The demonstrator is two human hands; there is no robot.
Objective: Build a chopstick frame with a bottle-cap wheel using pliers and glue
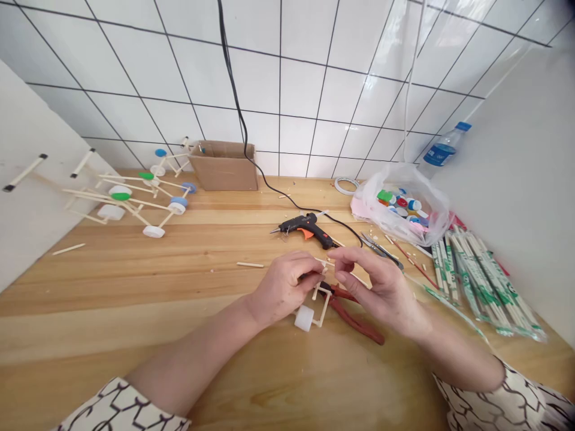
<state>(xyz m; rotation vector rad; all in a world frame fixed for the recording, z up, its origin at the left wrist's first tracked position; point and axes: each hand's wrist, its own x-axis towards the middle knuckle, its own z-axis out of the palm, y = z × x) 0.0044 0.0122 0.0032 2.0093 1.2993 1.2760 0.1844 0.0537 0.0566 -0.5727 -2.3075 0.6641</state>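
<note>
In the middle of the table my left hand (285, 284) is closed, thumb and fingers pinching a small frame of wooden sticks (324, 309). A white bottle cap (304, 318) sits at the frame's near end; the fingers hide part of the frame. Just right of it is my right hand (381, 287), its thumb and curled fingers apart, with nothing visible between them. Beneath and beside the frame lie red-handled pliers (357, 322). Beyond both hands rests a black hot glue gun (305, 226) with an orange trigger, its nozzle pointing left.
Stick models with cap wheels (154, 231) stand at left, near a cardboard box (224, 170). At right are a plastic bag of bottle caps (399, 200), wrapped chopsticks (489, 281), scissors (381, 249), a tape roll (345, 185) and a water bottle (442, 152). A black cord (265, 179) crosses the table.
</note>
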